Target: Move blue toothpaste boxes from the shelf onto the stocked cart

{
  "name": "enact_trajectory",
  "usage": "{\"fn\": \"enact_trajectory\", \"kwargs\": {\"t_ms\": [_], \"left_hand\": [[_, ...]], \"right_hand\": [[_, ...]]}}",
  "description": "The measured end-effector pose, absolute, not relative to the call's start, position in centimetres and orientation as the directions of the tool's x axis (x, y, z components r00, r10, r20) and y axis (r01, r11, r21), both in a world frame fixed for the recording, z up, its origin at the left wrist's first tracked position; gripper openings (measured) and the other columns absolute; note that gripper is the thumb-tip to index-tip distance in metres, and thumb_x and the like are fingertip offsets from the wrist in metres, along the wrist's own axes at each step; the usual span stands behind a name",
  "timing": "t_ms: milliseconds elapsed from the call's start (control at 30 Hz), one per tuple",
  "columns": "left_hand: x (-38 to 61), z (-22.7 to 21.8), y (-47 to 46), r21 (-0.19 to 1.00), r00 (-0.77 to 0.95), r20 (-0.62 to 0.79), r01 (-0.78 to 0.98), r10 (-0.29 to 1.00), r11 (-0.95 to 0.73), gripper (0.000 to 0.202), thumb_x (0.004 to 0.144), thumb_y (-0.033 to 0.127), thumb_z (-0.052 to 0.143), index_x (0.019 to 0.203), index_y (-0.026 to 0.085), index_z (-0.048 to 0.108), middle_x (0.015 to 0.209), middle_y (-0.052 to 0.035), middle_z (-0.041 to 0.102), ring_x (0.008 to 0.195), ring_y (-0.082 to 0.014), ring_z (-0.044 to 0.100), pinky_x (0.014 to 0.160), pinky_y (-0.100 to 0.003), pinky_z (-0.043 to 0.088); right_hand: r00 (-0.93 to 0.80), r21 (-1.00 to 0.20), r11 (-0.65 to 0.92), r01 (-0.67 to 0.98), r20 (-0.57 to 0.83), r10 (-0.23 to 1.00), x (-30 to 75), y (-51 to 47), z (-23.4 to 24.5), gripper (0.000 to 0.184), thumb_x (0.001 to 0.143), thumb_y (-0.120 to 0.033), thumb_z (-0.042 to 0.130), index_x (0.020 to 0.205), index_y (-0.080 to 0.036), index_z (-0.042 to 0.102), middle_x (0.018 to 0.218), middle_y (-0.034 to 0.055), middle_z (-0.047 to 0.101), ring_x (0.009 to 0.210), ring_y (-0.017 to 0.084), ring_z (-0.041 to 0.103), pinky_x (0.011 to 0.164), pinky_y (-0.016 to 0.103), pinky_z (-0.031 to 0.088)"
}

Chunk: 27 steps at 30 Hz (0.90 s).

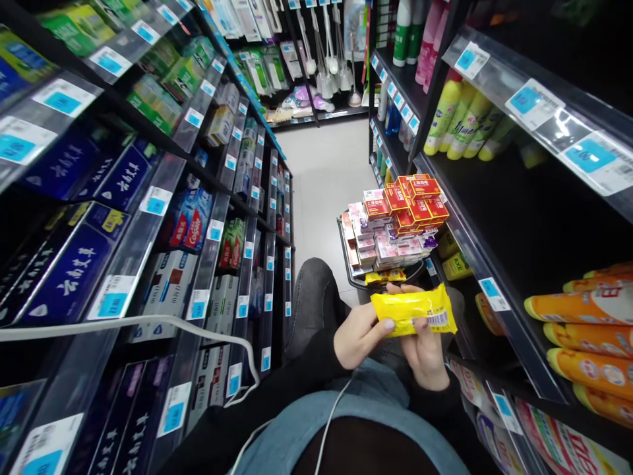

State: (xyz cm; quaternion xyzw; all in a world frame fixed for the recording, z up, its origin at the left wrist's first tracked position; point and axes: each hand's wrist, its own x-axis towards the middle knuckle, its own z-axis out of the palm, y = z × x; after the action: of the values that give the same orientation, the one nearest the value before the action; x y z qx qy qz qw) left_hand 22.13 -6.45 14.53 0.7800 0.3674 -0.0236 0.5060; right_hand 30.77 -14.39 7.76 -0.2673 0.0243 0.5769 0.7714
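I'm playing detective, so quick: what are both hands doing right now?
Left hand: closed, holding the yellow packet, thumb on its front.
Right hand: closed, holding the same packet, thumb on its front too.

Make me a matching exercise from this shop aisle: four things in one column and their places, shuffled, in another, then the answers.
Things
1. Shiny yellow plastic packet
2. Red rectangular cardboard boxes
3. Orange plastic bottles
4. Dark blue cardboard boxes with white characters

Places
A. On the shelf at the picture's right
B. Atop pink and white cardboard boxes
C. On the shelving at the picture's left
D. Held by the left hand and right hand

Pairs: 1-D, 2-B, 3-A, 4-C
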Motion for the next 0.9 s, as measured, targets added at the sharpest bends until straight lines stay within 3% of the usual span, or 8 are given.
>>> {"fn": "enact_trajectory", "kwargs": {"t_ms": [167, 433, 600, 733, 800, 900], "left_hand": [[21.4, 15.3, -6.7, 0.801, 0.772, -0.3, 0.523, 0.56, -0.292, 0.048, 0.091, 0.045, 0.031, 0.095, 0.009, 0.063, 0.077, -0.0078, 0.062, 0.067, -0.013, 0.053, 0.065, -0.023, 0.041], [21.5, 16.4, -7.0, 0.879, 0.747, -0.267, 0.448, 0.609, -0.164, 0.046, 0.09, 0.044, 0.037, 0.064, 0.01, 0.054, 0.052, -0.0008, 0.047, 0.049, -0.0073, 0.04, 0.051, -0.02, 0.031], [21.6, 16.4, -7.2, 0.873, 0.731, -0.302, 0.47, 0.611, -0.13, 0.044, 0.09, 0.042, 0.038, 0.063, 0.01, 0.051, 0.051, 0.0002, 0.045, 0.047, -0.0066, 0.039, 0.047, -0.02, 0.03], [21.7, 16.0, -7.2, 0.835, 0.713, -0.308, 0.52, 0.63, -0.18, 0.037, 0.091, 0.037, 0.037, 0.071, 0.011, 0.054, 0.06, -0.0007, 0.049, 0.054, -0.008, 0.044, 0.054, -0.02, 0.035], [21.7, 15.8, -7.0, 0.775, 0.657, -0.221, 0.567, 0.721, -0.279, 0.028, 0.089, 0.033, 0.042, 0.075, 0.012, 0.052, 0.065, -0.0006, 0.049, 0.059, -0.0084, 0.046, 0.058, -0.02, 0.038], [21.4, 15.5, -6.4, 0.599, 0.597, 0.074, 0.614, 0.799, -0.515, 0.01, 0.085, 0.023, 0.05, 0.084, 0.013, 0.051, 0.071, -0.0004, 0.048, 0.065, -0.0094, 0.046, 0.063, -0.021, 0.04]], "right_hand": [[0.253, -0.367, 0.15, -0.918, -0.252, 0.934, 31.5, -14.2, 8.0, 0.061, 0.065, -0.056, 0.069, 0.114, -0.023, 0.054, 0.11, 0.0091, 0.06, 0.114, 0.024, 0.051, 0.097, 0.041, 0.044], [0.147, -0.313, 0.089, -0.945, -0.165, 0.975, 30.9, -14.4, 8.2, 0.064, 0.063, -0.062, 0.066, 0.111, -0.02, 0.056, 0.102, 0.0111, 0.063, 0.106, 0.026, 0.056, 0.095, 0.041, 0.046], [0.152, -0.313, 0.094, -0.945, -0.168, 0.974, 30.9, -14.6, 7.9, 0.062, 0.066, -0.06, 0.065, 0.112, -0.02, 0.056, 0.105, 0.011, 0.061, 0.107, 0.026, 0.055, 0.095, 0.042, 0.046], [0.193, -0.354, 0.106, -0.929, -0.219, 0.956, 31.2, -14.4, 8.0, 0.059, 0.066, -0.057, 0.067, 0.111, -0.02, 0.056, 0.106, 0.0108, 0.061, 0.11, 0.026, 0.053, 0.097, 0.042, 0.044], [0.225, -0.372, 0.115, -0.921, -0.268, 0.937, 31.2, -14.2, 7.9, 0.054, 0.068, -0.048, 0.069, 0.113, -0.02, 0.055, 0.107, 0.0101, 0.061, 0.113, 0.024, 0.052, 0.098, 0.042, 0.043], [0.232, -0.397, 0.087, -0.914, -0.334, 0.913, 31.0, -14.0, 7.5, 0.051, 0.069, -0.036, 0.071, 0.114, -0.02, 0.054, 0.11, 0.0095, 0.06, 0.115, 0.023, 0.05, 0.1, 0.042, 0.04]]}}
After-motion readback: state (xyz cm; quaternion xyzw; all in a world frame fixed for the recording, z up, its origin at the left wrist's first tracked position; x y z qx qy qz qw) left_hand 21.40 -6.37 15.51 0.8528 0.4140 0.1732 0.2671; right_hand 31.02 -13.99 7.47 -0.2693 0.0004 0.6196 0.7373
